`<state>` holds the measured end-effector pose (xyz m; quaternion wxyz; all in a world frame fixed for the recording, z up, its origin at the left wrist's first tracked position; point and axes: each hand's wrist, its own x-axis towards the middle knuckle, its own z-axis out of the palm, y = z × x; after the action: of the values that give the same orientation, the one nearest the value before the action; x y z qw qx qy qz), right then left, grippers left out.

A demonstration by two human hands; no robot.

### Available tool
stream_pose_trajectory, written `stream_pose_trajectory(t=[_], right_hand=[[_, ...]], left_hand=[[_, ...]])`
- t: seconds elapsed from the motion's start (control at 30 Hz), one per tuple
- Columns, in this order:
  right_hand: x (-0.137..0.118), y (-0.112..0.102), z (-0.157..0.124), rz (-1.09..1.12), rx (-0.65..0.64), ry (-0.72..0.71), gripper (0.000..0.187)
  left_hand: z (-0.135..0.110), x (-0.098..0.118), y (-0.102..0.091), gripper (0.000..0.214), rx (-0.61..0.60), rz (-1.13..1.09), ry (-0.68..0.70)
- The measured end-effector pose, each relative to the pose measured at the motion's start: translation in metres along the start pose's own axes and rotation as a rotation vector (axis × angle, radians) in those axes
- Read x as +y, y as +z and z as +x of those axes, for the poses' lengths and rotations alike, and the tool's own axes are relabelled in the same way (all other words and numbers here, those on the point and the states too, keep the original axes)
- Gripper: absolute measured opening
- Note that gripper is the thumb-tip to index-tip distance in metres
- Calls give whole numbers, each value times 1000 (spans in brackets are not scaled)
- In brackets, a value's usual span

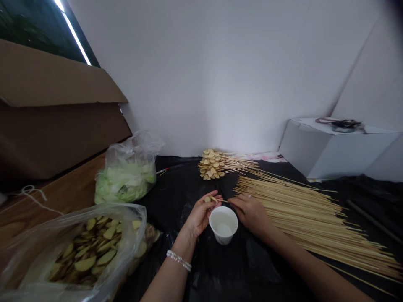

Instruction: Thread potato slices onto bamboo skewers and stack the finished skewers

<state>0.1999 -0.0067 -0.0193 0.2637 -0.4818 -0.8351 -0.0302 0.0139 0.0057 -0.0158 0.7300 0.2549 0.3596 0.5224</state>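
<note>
My left hand point(201, 213) is closed around potato slices point(208, 199), holding them up just behind a white cup point(224, 222). From the right, my right hand point(252, 212) pinches a thin bamboo skewer point(224, 201) whose tip end meets the slices; whether it passes through them is too small to tell. The cup stands upright between my wrists with what looks like clear liquid in it. Beyond my hands lies a pile of skewered potato slices point(211, 163), sticks pointing right.
Loose bamboo skewers point(308, 218) spread across the right side. At left are an open plastic bag of potato slices point(94, 247) and a bag of pale green vegetable point(126, 178). A cardboard box point(59, 134) and a white box point(330, 147) flank the black sheet point(176, 184).
</note>
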Motion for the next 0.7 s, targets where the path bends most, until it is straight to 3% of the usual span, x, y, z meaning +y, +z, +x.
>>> stream_pose_trajectory(t=[0.17, 0.3, 0.47, 0.7], right_hand=[[4, 2, 0, 42, 41, 29, 28], [9, 4, 1, 83, 121, 44, 29], [8, 2, 1, 103, 82, 32, 31], [1, -7, 2, 173, 43, 1, 31]], left_hand=[[2, 0, -2, 42, 15, -33, 24], [3, 2, -2, 29, 30, -88, 15], [3, 4, -3, 18, 36, -154, 34], [7, 5, -8, 19, 76, -214, 37]])
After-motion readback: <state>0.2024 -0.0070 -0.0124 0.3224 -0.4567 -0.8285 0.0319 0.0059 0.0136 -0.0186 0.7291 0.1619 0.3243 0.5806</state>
